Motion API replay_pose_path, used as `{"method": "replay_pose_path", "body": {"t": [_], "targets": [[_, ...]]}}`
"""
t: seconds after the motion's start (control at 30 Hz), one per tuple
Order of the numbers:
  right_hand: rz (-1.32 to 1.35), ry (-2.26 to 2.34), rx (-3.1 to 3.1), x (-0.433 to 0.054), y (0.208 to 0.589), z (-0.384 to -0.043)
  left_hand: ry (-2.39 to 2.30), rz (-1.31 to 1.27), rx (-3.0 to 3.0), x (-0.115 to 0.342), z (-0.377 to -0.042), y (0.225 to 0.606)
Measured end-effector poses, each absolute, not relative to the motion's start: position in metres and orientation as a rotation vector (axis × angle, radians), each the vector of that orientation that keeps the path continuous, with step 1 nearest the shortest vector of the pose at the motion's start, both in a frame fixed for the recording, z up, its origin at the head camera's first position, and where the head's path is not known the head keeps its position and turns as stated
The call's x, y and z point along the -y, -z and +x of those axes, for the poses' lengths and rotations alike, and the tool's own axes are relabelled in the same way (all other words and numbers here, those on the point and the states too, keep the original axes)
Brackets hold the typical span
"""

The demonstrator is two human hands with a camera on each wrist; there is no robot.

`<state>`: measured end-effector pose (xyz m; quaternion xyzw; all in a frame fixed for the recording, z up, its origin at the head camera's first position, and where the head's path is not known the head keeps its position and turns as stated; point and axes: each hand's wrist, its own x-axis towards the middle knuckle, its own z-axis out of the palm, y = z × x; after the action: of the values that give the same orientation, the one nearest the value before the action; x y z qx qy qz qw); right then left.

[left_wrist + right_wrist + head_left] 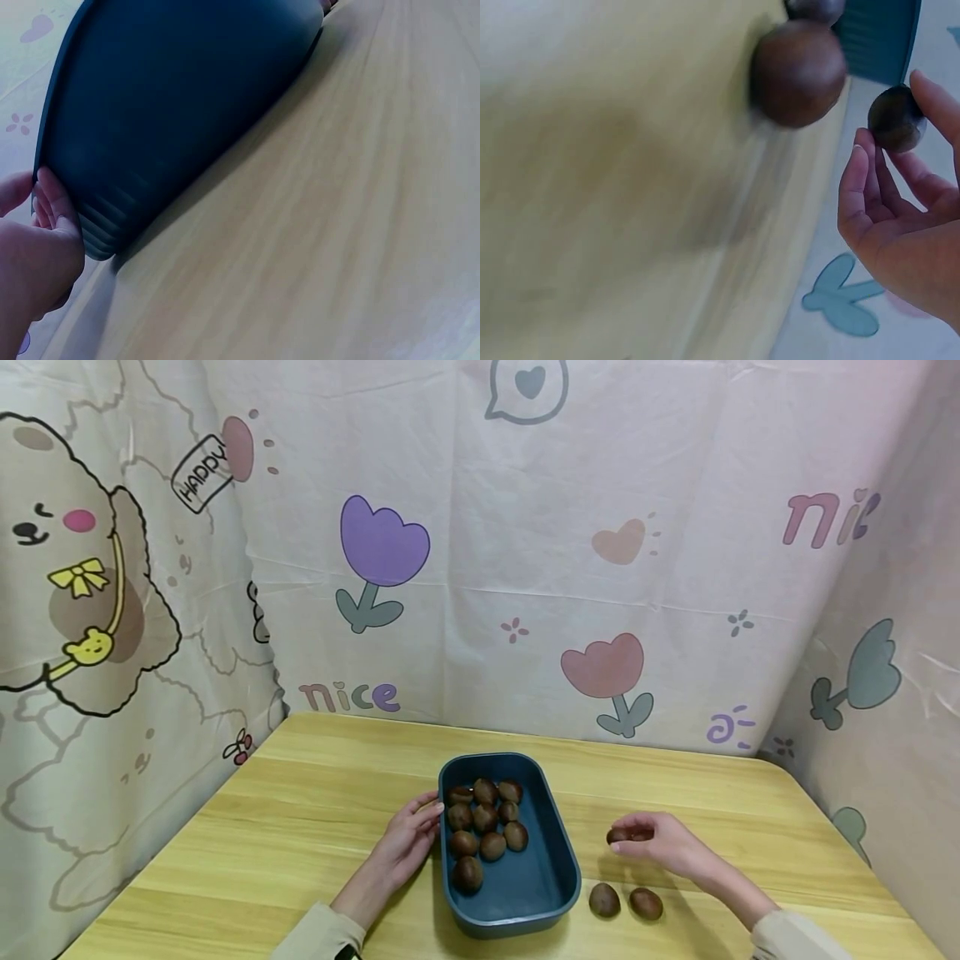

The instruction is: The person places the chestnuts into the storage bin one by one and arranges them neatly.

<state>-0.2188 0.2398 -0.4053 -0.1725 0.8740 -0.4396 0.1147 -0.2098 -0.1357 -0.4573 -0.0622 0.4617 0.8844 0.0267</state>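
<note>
A dark blue rectangular container stands on the table with several brown chestnuts grouped toward its far and left parts. My left hand is at the container's left side; in the left wrist view, its thumb and fingers grip the rim. To the right of the container, my right hand pinches a chestnut between thumb and fingertips, over the table. Nearer to me, two loose chestnuts lie side by side on the wood, one on the left and one on the right.
The light wood table backs onto a hanging cloth printed with flowers and hearts. More printed cloth hangs along the left and right sides. The container's right wall stands between the loose chestnuts and those inside.
</note>
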Motion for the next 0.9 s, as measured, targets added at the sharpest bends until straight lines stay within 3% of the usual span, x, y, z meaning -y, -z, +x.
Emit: {"method": "replay_pose_path", "body": {"t": [0.9], "targets": [[-0.906, 1.114, -2.549, -0.151, 0.372, -0.218, -2.741, -0.179, -1.417, 0.136, -0.211, 0.459]]}}
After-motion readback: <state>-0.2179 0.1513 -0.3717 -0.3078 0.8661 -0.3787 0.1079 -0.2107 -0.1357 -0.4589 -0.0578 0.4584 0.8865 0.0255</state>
